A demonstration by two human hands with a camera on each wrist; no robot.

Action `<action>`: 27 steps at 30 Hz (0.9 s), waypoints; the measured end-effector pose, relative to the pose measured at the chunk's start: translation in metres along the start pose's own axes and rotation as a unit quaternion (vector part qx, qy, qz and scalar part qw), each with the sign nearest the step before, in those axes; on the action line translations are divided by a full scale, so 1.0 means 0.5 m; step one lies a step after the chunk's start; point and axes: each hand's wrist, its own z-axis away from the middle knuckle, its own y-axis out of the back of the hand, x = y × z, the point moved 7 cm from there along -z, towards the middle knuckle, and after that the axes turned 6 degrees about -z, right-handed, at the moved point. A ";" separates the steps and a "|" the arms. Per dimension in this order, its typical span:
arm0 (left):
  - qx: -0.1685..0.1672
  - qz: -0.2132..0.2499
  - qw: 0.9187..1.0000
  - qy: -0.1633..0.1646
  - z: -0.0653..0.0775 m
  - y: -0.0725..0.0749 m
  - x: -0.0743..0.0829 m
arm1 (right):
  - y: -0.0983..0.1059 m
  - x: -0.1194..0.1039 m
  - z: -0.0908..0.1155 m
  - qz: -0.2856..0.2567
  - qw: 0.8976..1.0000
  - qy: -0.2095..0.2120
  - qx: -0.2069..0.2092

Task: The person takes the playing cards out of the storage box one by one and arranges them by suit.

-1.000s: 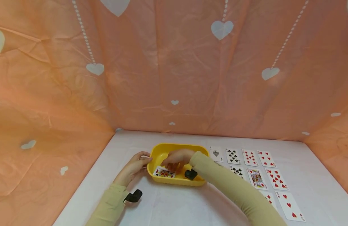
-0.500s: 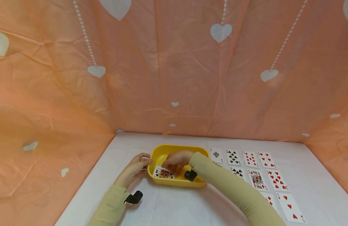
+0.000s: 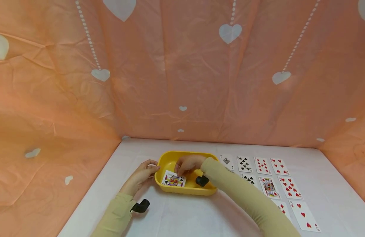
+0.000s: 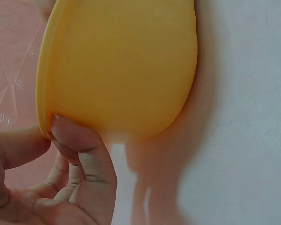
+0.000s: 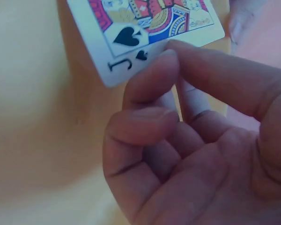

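Observation:
A yellow plastic tub with rounded corners stands on the white table. My left hand pinches its left rim; in the left wrist view, thumb and finger close on the rim from both sides. My right hand reaches into the tub and pinches one edge of a jack of spades playing card. In the right wrist view the corner of the jack shows between thumb and index finger, the other fingers curled below.
To the right of the tub, face-up cards lie in rows, among them an ace of spades, a face card and a three of hearts. My right forearm passes over part of them. An orange sheet with hearts hangs behind.
My right hand has drawn back slightly and up, and its fingers now pinch the jack's edge. More of the card's face shows. The left hand stays at the rim.

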 end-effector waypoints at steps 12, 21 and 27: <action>-0.014 0.003 1.000 0.007 -0.015 -0.002 0.003 | 0.115 -0.010 0.074 -0.118 0.989 0.069 0.048; -0.019 -0.021 1.000 0.002 -0.018 0.001 0.007 | 0.215 0.046 0.190 -0.146 0.976 0.099 0.129; -0.039 -0.008 0.999 -0.007 -0.005 0.015 0.006 | 0.236 0.101 0.263 -0.165 0.962 0.118 0.181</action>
